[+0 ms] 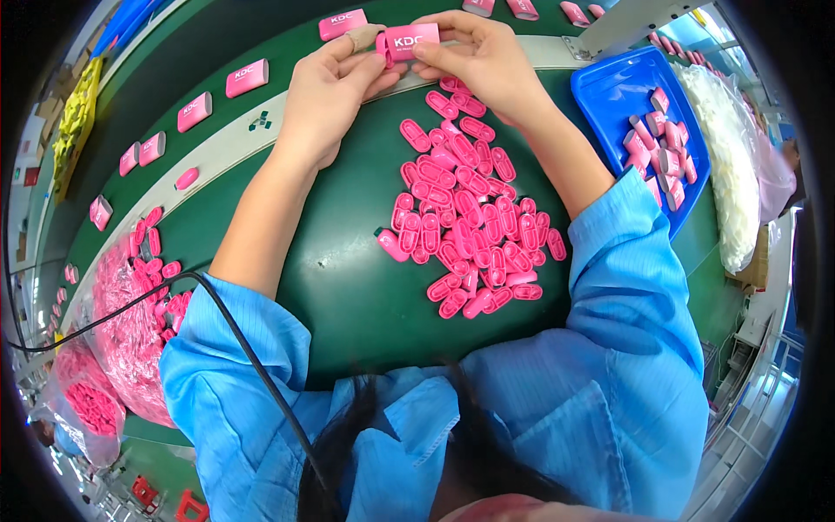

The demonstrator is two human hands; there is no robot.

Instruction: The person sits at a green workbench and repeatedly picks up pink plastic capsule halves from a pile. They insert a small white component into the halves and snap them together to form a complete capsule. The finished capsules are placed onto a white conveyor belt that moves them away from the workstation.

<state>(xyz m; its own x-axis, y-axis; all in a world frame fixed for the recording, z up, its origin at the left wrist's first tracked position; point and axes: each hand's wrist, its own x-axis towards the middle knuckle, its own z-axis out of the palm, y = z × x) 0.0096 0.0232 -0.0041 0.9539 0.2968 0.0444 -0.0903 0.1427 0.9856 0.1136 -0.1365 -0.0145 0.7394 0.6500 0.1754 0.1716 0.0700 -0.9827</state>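
Note:
At the far side of the green work table (348, 331), my two hands meet over a pink, flattened-oval casing (412, 36) with white print. My right hand (497, 70) pinches the casing from its right side between thumb and fingers. A small pink oval end piece (383, 50) is gripped by the fingertips of my left hand (320, 100), against the casing's left end; how deep it sits I cannot tell. A beige cover shows on one left finger. Between my forearms lies a loose heap of pink oval end pieces (470, 209), many showing their hollow side.
On the right stands a blue tray (584, 83) with pink casings, beside a bag of white parts (726, 174). Pink casings (248, 78) lie spaced along the green strip beyond a pale rail (222, 143). Left are plastic bags of pink parts (126, 326); a black cable (235, 326) crosses my left sleeve.

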